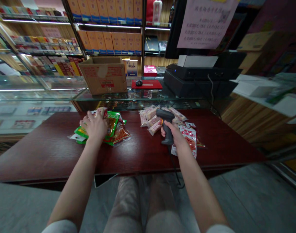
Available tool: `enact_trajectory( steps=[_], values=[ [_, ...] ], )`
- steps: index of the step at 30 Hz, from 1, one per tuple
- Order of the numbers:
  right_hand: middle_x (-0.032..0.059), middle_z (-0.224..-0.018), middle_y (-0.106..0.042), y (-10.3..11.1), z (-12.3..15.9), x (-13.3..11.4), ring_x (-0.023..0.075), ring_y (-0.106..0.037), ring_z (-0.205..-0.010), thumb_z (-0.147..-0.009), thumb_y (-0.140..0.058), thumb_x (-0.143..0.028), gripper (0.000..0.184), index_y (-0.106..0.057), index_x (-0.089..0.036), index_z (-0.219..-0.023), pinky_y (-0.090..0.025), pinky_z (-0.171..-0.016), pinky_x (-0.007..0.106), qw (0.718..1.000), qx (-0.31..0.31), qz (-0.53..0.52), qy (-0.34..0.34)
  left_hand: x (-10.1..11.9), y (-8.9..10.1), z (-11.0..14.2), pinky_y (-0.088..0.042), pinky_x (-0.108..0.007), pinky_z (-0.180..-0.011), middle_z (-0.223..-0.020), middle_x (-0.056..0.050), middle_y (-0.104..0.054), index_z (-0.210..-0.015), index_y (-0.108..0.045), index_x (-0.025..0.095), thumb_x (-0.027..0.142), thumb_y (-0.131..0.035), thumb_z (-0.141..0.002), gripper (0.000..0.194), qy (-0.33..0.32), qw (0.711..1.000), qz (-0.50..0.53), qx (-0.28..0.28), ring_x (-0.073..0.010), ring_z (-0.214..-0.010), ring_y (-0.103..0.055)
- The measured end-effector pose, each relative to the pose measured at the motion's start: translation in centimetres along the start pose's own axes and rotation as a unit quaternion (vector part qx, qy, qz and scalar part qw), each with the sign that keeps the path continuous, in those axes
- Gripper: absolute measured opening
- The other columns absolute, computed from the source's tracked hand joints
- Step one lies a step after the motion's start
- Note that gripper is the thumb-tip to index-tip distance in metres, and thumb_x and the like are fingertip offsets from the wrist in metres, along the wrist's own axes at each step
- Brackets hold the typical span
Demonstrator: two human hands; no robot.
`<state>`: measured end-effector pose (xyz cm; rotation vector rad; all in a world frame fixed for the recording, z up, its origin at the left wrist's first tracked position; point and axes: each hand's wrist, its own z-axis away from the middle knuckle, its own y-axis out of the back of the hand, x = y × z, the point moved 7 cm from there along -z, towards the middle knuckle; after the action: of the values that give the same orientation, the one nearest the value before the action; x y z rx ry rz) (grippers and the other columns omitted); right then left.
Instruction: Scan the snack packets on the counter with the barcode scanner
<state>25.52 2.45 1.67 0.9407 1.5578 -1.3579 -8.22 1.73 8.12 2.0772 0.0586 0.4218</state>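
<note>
My left hand (96, 125) lies over a heap of packaged snacks on the left of the dark red table. Its fingers curl around a red-and-pale snack packet (103, 112), partly hidden beneath them. Green snack bags (112, 121) and a clear bag of reddish-brown strips (121, 133) lie around that hand. In my right hand (173, 132) is a dark barcode scanner (166, 114), gripped by its handle and held upright. Behind it several pale wrapped sticks (148, 116) are piled up. A white-and-red snack bag (189, 137) lies beside my right wrist.
Beyond the table (138, 158), a glass counter holds a cardboard box (104, 76), a black mouse (139, 83) on a red mat, and a black register unit (199, 81) below a monitor. The scanner's cable (174, 165) hangs over the table's front edge. Stocked shelves stand behind.
</note>
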Motion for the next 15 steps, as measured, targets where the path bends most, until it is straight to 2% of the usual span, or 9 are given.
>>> enact_trajectory(
  steps=[2,4,5,7,9,12,15],
  values=[
    [-0.0071,-0.048,-0.053,1.0,-0.2,-0.3,0.0092,-0.046,-0.037,-0.074,-0.072,-0.045,0.037,-0.046,-0.023,-0.086,-0.036,-0.038,0.02,1.0,0.014,0.005,0.012,3.4,0.0,0.8,-0.015,-0.07,-0.109,-0.155,-0.025,-0.032,-0.14,-0.048,0.013,0.029,-0.044,-0.089,0.053,-0.083,0.996,0.001,0.026,-0.045,-0.144,-0.022],
    [-0.0066,-0.048,-0.054,2.1,-0.3,-0.4,0.0095,-0.047,-0.038,-0.074,-0.072,-0.046,0.036,-0.048,-0.022,-0.087,-0.038,-0.038,0.02,0.999,0.03,0.025,0.012,7.7,-1.5,1.7,-0.017,-0.063,-0.113,-0.147,-0.02,-0.044,-0.133,-0.054,0.015,0.027,-0.042,-0.091,0.046,-0.186,0.982,0.023,-0.023,-0.0386,-0.142,-0.03],
    [-0.0064,-0.049,-0.054,2.6,-0.4,-0.4,0.0098,-0.048,-0.038,-0.073,-0.073,-0.046,0.036,-0.049,-0.022,-0.087,-0.039,-0.039,0.02,0.998,0.039,0.038,0.009,9.6,-2.6,2.0,-0.024,-0.059,-0.112,-0.14,-0.02,-0.051,-0.13,-0.057,0.014,0.029,-0.042,-0.092,0.043,-0.215,0.974,0.043,-0.063,-0.0369,-0.136,-0.038],
    [-0.0061,-0.05,-0.055,3.4,-0.3,-0.5,0.0103,-0.05,-0.04,-0.071,-0.075,-0.046,0.038,-0.051,-0.022,-0.088,-0.041,-0.039,0.02,0.996,0.055,0.064,-0.001,13.1,-5.2,2.1,-0.039,-0.05,-0.102,-0.132,-0.02,-0.057,-0.128,-0.057,0.012,0.033,-0.043,-0.093,0.043,-0.231,0.958,0.09,-0.146,-0.0344,-0.122,-0.051],
    [-0.0055,-0.053,-0.057,4.0,-0.2,-0.7,0.0104,-0.051,-0.041,-0.068,-0.077,-0.046,0.04,-0.053,-0.021,-0.088,-0.042,-0.038,0.02,0.994,0.07,0.081,-0.009,15.9,-7.4,1.9,-0.043,-0.044,-0.097,-0.129,-0.02,-0.058,-0.131,-0.053,0.01,0.037,-0.044,-0.094,0.047,-0.231,0.945,0.13,-0.191,-0.0318,-0.117,-0.055],
    [-0.0038,-0.06,-0.062,4.4,0.0,-1.0,0.0094,-0.052,-0.042,-0.066,-0.077,-0.046,0.042,-0.055,-0.021,-0.092,-0.042,-0.038,0.02,0.993,0.09,0.071,-0.006,18.7,-9.4,1.1,-0.04,-0.046,-0.098,-0.127,-0.021,-0.058,-0.124,-0.059,0.011,0.04,-0.049,-0.091,0.044,-0.235,0.947,0.118,-0.184,-0.035,-0.12,-0.051],
    [-0.0043,-0.056,-0.061,4.6,0.0,-0.9,0.0096,-0.051,-0.041,-0.068,-0.075,-0.046,0.04,-0.055,-0.021,-0.092,-0.041,-0.038,0.019,0.993,0.102,0.058,-0.014,19.7,-10.1,0.6,-0.039,-0.05,-0.097,-0.127,-0.022,-0.056,-0.114,-0.063,0.011,0.035,-0.051,-0.089,0.037,-0.228,0.957,0.087,-0.157,-0.0389,-0.12,-0.049]
  ],
)
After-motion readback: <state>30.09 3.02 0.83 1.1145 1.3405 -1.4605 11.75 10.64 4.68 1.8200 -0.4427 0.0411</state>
